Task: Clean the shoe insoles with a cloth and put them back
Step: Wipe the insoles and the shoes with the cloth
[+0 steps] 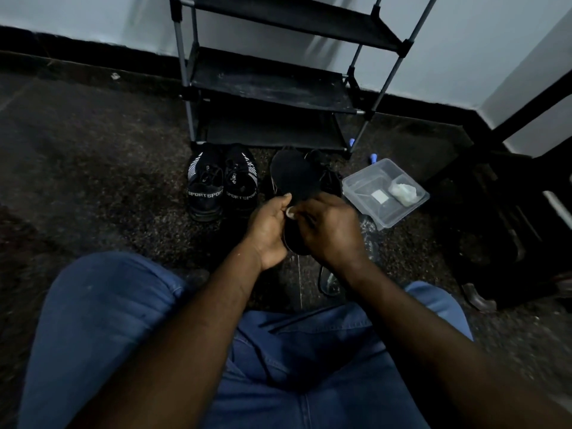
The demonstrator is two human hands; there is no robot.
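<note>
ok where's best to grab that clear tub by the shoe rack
Pinch the bare near-left rim of the clear tub, coming down from above on your side: it sits open-topped on the floor, its thin wall suits a pinch, and the white wad crowds the right end.

Matt black insole (294,178), a soft fabric face with no shine at all. A scrap of white cloth (291,213) lies against it. The 2 sneakers (205,188) show black knit with white printed lettering. Behind, the rack (269,88): grey metal tubes and dull, dusty black fabric shelves. Clear plastic container (365,205), smooth and faintly glossy. Blue denim jeans (102,305), matt. Floor (108,181) is dark, speckled and grainy.
</note>
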